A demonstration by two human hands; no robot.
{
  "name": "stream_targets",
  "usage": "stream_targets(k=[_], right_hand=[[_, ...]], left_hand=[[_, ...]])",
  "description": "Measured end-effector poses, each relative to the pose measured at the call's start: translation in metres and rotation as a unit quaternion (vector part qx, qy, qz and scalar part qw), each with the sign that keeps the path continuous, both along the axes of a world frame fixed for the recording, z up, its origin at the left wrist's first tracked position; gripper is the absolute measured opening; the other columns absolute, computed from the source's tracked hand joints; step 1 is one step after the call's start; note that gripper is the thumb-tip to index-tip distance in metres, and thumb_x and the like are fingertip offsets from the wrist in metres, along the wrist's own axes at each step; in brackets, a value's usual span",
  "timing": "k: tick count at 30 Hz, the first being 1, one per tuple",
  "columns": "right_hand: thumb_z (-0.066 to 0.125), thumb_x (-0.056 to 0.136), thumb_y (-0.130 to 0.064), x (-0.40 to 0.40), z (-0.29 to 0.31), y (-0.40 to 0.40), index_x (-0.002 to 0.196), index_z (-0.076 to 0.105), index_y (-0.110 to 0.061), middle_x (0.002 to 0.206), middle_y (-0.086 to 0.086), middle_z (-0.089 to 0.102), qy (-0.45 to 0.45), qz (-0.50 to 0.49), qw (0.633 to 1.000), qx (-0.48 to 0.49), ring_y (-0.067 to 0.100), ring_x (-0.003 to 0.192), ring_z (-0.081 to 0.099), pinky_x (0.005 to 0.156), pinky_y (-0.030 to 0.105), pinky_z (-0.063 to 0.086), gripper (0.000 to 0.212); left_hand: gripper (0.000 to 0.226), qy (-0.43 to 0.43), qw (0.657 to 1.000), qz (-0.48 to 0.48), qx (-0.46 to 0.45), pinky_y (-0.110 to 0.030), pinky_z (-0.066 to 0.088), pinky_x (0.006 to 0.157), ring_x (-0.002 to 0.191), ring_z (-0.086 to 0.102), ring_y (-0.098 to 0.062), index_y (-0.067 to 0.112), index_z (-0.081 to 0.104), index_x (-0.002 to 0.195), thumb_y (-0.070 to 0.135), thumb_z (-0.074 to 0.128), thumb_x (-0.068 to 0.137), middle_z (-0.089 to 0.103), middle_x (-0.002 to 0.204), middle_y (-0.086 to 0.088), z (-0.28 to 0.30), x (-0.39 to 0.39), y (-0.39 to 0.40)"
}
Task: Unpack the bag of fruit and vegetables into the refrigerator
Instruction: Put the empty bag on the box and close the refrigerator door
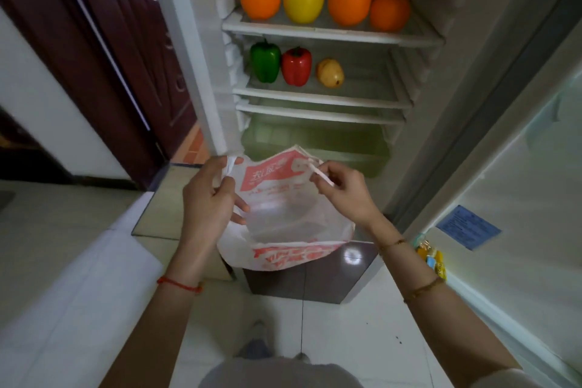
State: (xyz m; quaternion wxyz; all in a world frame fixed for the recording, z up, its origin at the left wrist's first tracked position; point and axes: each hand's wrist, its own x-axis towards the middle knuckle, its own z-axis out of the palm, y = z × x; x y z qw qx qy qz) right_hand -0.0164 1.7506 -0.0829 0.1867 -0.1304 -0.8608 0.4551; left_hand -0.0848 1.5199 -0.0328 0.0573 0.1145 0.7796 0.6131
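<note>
Both handles of the plastic bag (283, 217) are pinched, one by the left hand (209, 198), one by the right hand (341, 190). Any leftover item could be overlooked, since the translucent film obscures the bag's depths.

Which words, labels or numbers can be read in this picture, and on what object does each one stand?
Nothing here reads clearly enough to quote.
Plastic bag: white characters in a red panel near the top, too blurred to read.
Plastic bag, lower edge: large red lettering, blurred and folded, unreadable.
Blue sticker on the refrigerator door: lines of fine print, too small.
Yellow packet in the door: print, too small.
</note>
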Motion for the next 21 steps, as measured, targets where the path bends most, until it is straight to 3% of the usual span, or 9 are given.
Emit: stream_targets(k=[2,4,6,11,16,21], right_hand=[[0.066,0.090,-0.017,-0.009,0.007,-0.014,0.079,0.066,-0.021,0.065,0.000,0.062,0.008,0.037,0.999,-0.033,0.016,0.059,0.054,0.059,0.024,0.040,0.012],[0.065,0.091,-0.013,-0.019,0.011,-0.029,0.080,0.066,-0.011,0.063,-0.002,0.060,0.009,0.069,0.996,-0.059,0.008,0.059,0.052,0.059,0.017,0.039,0.011],[0.065,0.091,-0.014,-0.030,0.010,-0.043,0.081,0.065,-0.007,0.061,-0.002,0.059,0.002,0.096,0.993,-0.066,0.007,0.057,0.050,0.059,0.017,0.038,0.013],[0.066,0.090,-0.019,-0.062,-0.009,-0.078,0.082,0.066,-0.004,0.060,0.001,0.059,-0.035,0.139,0.986,-0.086,0.015,0.061,0.054,0.063,0.028,0.042,0.017],[0.064,0.092,-0.018,-0.094,-0.027,-0.115,0.079,0.058,0.005,0.062,0.001,0.056,-0.084,0.157,0.979,-0.100,0.007,0.058,0.050,0.060,0.019,0.040,0.027],[0.065,0.092,-0.015,-0.136,-0.038,-0.156,0.067,0.059,-0.014,0.050,-0.015,0.058,-0.108,0.158,0.977,-0.091,-0.003,0.051,0.053,0.054,0.007,0.037,0.025]], left_hand=[[0.049,-0.013,0.999,0.036,0.002,-0.030,0.054,0.040,0.047,0.067,-0.017,0.040,0.063,0.099,-0.001,0.038,0.093,0.070,0.092,-0.015,0.001,0.001,-0.017],[0.041,-0.023,0.997,0.067,0.000,-0.028,0.054,0.040,0.046,0.066,-0.014,0.026,0.066,0.111,0.000,0.038,0.093,0.070,0.092,-0.014,0.000,0.001,-0.034],[0.037,-0.030,0.995,0.098,-0.007,-0.027,0.054,0.041,0.046,0.066,-0.012,0.017,0.065,0.115,0.001,0.040,0.094,0.071,0.096,-0.011,-0.002,0.001,-0.050],[0.028,-0.035,0.987,0.159,-0.020,-0.023,0.052,0.040,0.045,0.066,-0.013,0.016,0.065,0.112,0.004,0.046,0.095,0.070,0.111,0.002,-0.014,-0.005,-0.087],[0.024,-0.024,0.983,0.178,-0.045,-0.020,0.051,0.040,0.045,0.065,-0.012,0.015,0.061,0.109,0.003,0.045,0.097,0.068,0.105,0.009,-0.027,-0.017,-0.124],[0.020,-0.022,0.978,0.199,-0.063,-0.027,0.057,0.044,0.046,0.066,-0.017,0.016,0.060,0.109,0.008,0.045,0.100,0.070,0.101,0.009,-0.043,-0.047,-0.162]])
